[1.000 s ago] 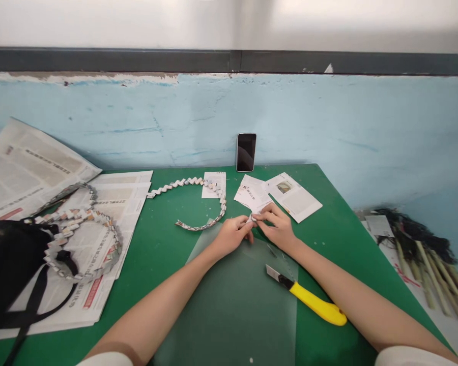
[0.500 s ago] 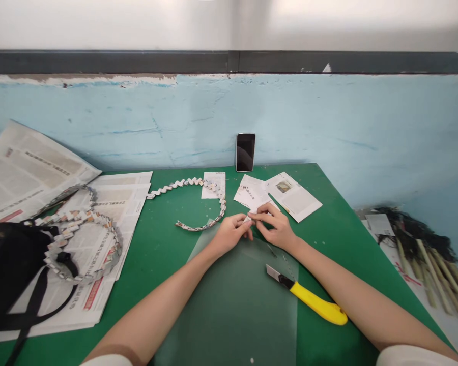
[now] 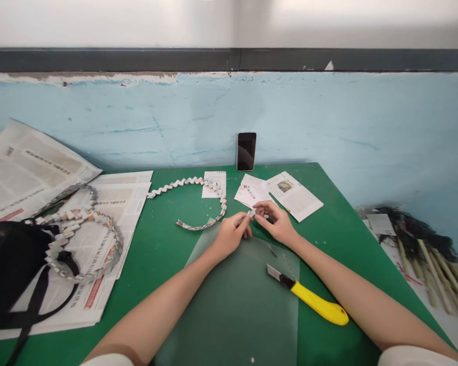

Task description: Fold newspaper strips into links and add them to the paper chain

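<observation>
My left hand (image 3: 231, 235) and my right hand (image 3: 277, 221) meet above the far edge of a translucent cutting mat (image 3: 232, 305) on the green table (image 3: 156, 249). Both pinch a small folded paper strip (image 3: 251, 213) between their fingertips. Just left of the hands lies a zigzag chain of folded paper links (image 3: 198, 203). A stack of cut paper pieces (image 3: 252, 193) lies right behind my hands. A yellow utility knife (image 3: 309, 300), blade out, rests on the mat by my right forearm.
A phone (image 3: 246, 151) leans on the blue wall. Newspapers (image 3: 99, 213) carry a longer folded paper chain (image 3: 80, 239) at left, beside a black bag (image 3: 7, 264). A printed leaflet (image 3: 293, 195) lies at back right. Bamboo sticks (image 3: 435, 269) lie off the table's right edge.
Both hands have lifted slightly and shifted a little away from me while working the small paper strip. Nothing else on the table has moved.
</observation>
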{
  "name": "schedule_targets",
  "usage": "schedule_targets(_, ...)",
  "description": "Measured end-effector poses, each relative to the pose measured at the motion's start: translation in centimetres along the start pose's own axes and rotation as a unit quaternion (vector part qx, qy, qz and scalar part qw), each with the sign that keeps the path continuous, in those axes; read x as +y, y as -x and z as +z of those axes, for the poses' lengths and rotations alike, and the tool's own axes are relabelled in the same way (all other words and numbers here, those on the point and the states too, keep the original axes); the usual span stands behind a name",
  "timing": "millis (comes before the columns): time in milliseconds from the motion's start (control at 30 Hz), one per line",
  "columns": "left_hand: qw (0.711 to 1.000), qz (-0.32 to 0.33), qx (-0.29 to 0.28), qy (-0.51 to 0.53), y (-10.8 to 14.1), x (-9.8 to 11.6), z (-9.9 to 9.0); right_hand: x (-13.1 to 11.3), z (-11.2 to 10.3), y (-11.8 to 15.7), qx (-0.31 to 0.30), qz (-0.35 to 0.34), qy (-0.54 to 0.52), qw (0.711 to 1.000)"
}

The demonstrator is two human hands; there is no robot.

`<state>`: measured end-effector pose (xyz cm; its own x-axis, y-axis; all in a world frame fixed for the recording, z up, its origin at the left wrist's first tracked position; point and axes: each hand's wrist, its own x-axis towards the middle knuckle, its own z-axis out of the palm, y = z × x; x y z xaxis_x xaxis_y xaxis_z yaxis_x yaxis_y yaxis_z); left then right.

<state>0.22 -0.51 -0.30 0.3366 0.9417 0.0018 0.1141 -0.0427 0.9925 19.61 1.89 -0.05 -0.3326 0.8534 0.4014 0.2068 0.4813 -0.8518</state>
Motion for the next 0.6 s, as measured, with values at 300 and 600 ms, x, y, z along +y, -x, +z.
schedule_targets(300, 0.997, 0.028, -0.035, -0.068, 0.24, 0.44, -0.23, 0.61, -0.39, -0.42, -0.04, 0.037, -0.029, 0.998)
schedule_targets(600, 0.996, 0.04, -0.039, -0.07, 0.29, 0.47, -0.28, 0.52, -0.27, -0.5, -0.02, 0.04, -0.061, 0.997)
